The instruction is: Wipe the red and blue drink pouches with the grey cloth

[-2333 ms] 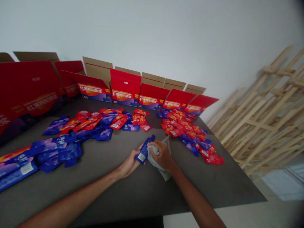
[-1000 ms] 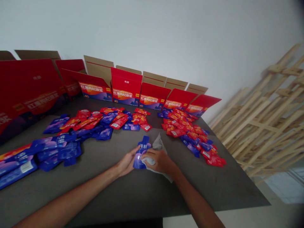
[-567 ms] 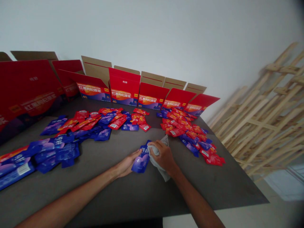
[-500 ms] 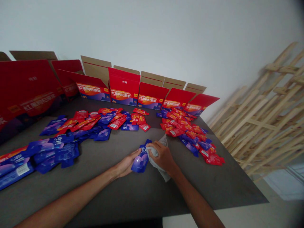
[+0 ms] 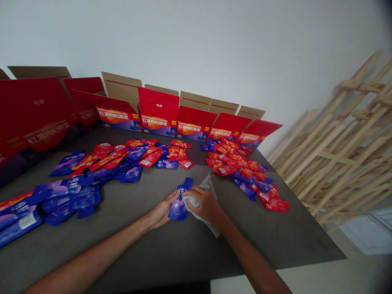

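A blue and purple spouted pouch is gripped along its left edge by my left hand, above the table near the middle of the view. My right hand is closed round a crumpled pale grey cloth, and the cloth meets the pouch's right side. Part of the pouch's white lettering is covered by the cloth and fingers. Behind my hands, a mixed pile of red and blue pouches lies to the left. Another mixed pile spreads to the right.
Open red cartons with raised flaps line the back of the dark table along the wall. A larger red carton stands at far left, with more blue pouches in front. Wooden slatted frames lean beyond the right edge.
My right hand has shifted slightly left and down with the cloth, further over the pouch. The pouch now stands a little more upright in my left hand.
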Tool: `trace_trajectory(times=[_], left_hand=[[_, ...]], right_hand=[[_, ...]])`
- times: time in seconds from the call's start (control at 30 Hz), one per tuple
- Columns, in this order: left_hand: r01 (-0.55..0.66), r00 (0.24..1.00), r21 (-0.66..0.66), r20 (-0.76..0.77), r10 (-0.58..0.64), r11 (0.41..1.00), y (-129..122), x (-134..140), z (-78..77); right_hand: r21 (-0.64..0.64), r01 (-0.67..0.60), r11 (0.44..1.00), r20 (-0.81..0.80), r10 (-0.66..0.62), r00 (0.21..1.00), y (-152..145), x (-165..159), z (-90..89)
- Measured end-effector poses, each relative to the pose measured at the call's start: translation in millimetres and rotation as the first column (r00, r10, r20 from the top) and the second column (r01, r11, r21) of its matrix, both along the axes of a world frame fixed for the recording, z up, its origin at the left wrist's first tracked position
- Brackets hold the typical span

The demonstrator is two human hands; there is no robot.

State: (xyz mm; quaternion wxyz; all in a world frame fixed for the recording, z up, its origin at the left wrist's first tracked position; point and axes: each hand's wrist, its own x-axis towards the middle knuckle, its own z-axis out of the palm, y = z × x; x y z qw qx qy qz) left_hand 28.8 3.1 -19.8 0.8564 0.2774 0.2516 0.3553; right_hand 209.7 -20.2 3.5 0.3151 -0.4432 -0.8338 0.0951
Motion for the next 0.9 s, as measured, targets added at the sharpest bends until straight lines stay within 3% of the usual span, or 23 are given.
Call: trace_trajectory(times=[0.1,0.2,0.47,0.77,0.9], left_hand=[[0.004,1.0,0.014,0.005,-0.004,1.0,-1.1,0.5,-0.8],[0.017,1.0,0.014,0.012,-0.017,1.0,-1.4,0.2,-1.9],[0.016,1.0,0.0,-0.025,-0.016,1.0,-1.4,-0.8,2.0],[0.026,0.997,0.021,-0.079,-0.024,0.999,-1.7,-1.9,4.0],[0.003,0.999,0.04,-0.045,-0.001,0.999,-1.3,-1.8,2.1]], right_hand=[[0.04,0.096,0.995,-0.053,-0.094,0.994,2.0,0.5,0.6],[0.044,0.11,0.993,-0.069,-0.107,0.992,2.8,1.5,1.3],[-0.051,-0.179,0.982,0.031,0.181,0.983,-1.3,3.4,0.7],[-0.069,-0.246,0.967,0.075,0.251,0.965,-1.8,4.8,-0.5],[0.005,-0.124,0.992,0.041,0.124,0.991,0.0,-0.4,-5.2]])
